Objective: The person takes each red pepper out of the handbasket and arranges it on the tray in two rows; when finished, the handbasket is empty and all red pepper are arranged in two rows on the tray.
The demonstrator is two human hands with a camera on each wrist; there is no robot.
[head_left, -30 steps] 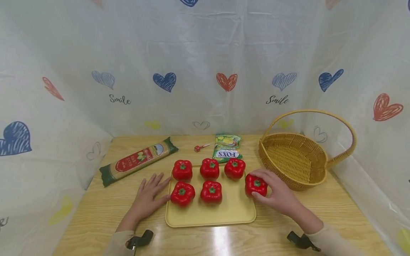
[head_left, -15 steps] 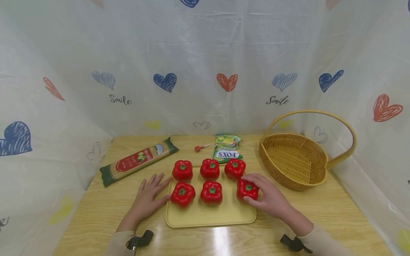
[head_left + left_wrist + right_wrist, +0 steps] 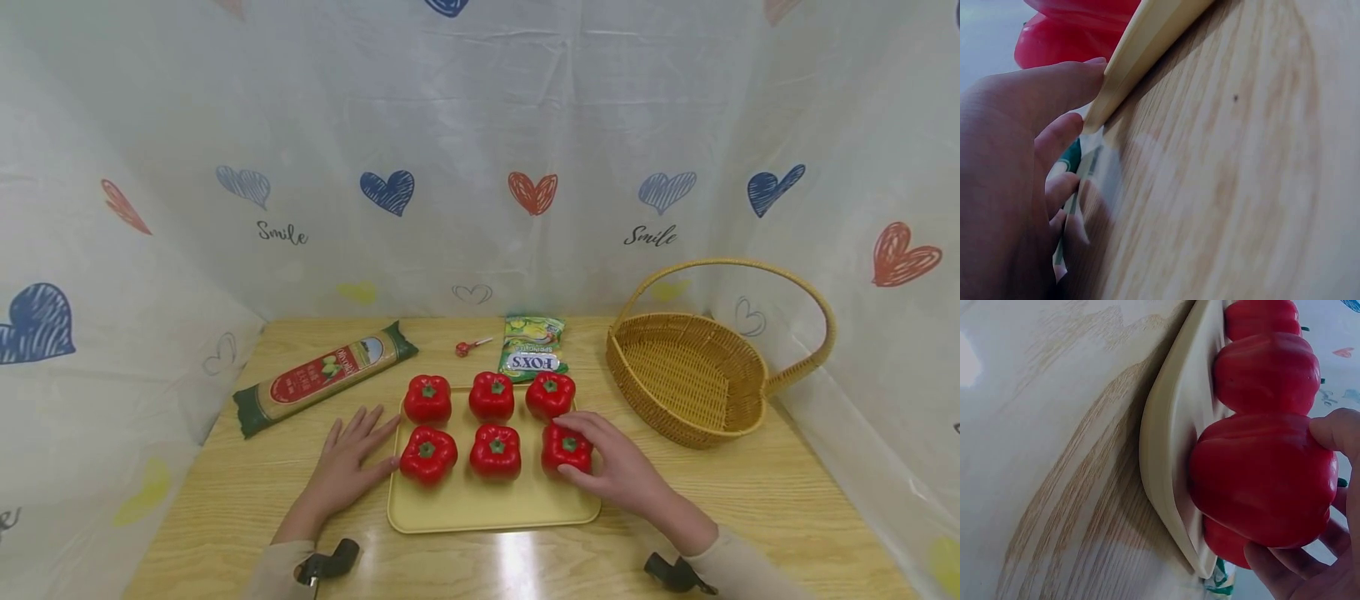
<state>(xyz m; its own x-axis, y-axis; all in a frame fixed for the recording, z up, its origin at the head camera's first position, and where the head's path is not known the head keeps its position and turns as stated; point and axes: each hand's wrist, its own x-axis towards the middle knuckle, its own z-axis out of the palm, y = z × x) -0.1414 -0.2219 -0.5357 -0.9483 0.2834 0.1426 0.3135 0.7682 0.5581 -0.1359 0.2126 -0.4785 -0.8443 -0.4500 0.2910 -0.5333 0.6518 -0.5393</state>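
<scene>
On a yellow tray [image 3: 480, 510] stand several red bell peppers with green stems, in two rows. My right hand [image 3: 611, 462] holds the front-right bell pepper [image 3: 564, 450] with thumb and fingers around its sides; in the right wrist view this bell pepper [image 3: 1263, 481] is at or just above the tray floor, I cannot tell which. My left hand [image 3: 347, 467] rests at the tray's left edge with fingers spread, its thumb near the front-left bell pepper [image 3: 428, 456]. The left wrist view has the thumb [image 3: 1066, 87] of that hand touching the tray rim [image 3: 1141, 50].
A wicker basket [image 3: 630, 392] with a tall handle stands at the right. Behind the tray lie a green candy bag [image 3: 532, 346] and a red lollipop [image 3: 462, 348]. A long pasta packet [image 3: 322, 379] lies at the left. A white curtain with hearts surrounds the table.
My right hand has carried its bell pepper leftward from the tray's right edge to the right end of the front row. The left hand has stayed where it was.
</scene>
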